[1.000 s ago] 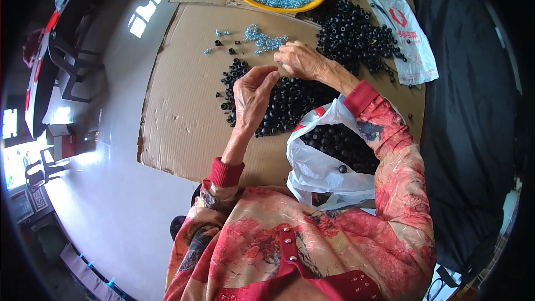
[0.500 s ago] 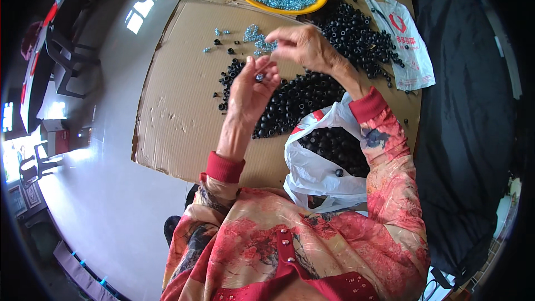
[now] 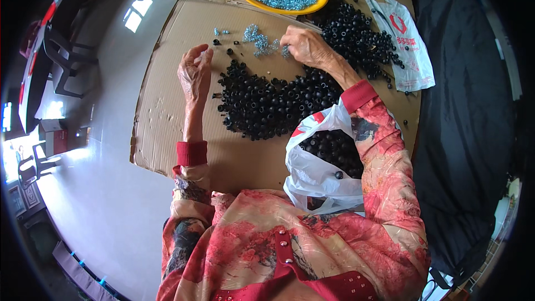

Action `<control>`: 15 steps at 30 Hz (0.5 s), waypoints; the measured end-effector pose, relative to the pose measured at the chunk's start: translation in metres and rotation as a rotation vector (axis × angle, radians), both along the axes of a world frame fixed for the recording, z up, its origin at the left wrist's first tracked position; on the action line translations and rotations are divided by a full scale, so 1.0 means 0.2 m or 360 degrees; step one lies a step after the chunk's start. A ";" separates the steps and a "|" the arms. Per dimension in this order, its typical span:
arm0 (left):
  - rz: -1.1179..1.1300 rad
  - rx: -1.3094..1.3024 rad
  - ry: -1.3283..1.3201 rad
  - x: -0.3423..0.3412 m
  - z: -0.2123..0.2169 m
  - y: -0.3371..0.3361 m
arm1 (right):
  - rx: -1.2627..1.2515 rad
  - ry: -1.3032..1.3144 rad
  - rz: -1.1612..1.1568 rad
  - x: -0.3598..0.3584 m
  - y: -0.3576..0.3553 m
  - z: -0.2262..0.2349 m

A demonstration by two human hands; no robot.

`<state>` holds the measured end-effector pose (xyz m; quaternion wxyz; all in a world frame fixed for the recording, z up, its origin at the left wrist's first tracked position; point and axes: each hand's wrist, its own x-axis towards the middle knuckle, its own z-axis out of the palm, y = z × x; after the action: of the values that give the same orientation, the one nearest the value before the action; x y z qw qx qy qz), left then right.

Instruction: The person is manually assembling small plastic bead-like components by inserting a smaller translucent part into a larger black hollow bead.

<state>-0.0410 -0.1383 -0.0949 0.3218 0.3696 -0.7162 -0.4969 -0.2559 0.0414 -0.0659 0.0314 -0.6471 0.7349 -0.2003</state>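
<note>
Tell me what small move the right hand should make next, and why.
Probably close the fingertips on one silver piece and lift it. The right hand already rests on the loose silver pieces scattered on the cardboard, while the left hand waits raised and curled beside the heap of black caps. Whether it holds a cap cannot be seen.
</note>
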 end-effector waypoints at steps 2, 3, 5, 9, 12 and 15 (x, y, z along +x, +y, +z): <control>0.0009 -0.0099 -0.0090 0.00 0.03 0.03 | -0.0028 -0.0024 -0.0057 -0.06 0.04 0.00; -0.0010 -0.0261 -0.0164 0.01 0.03 0.03 | -0.0069 -0.0051 -0.0097 -0.06 0.05 0.02; -0.0025 -0.0424 -0.0238 0.02 0.04 0.04 | 0.0017 -0.0067 -0.0099 -0.05 0.06 0.03; -0.0072 -0.0643 -0.0212 0.02 0.05 0.10 | 0.0096 -0.0122 0.0024 -0.03 0.08 0.02; -0.0150 -0.0880 -0.0181 0.00 0.08 0.20 | -0.0032 -0.0176 -0.0125 -0.08 0.07 0.05; -0.0362 -0.1039 -0.0130 -0.07 0.11 0.33 | -0.0094 -0.0106 -0.0117 -0.08 0.06 0.00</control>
<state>-0.0558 -0.0730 -0.0725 0.3366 0.1847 -0.8863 -0.2590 -0.2729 0.0527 -0.0666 0.0292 -0.6133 0.7506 -0.2443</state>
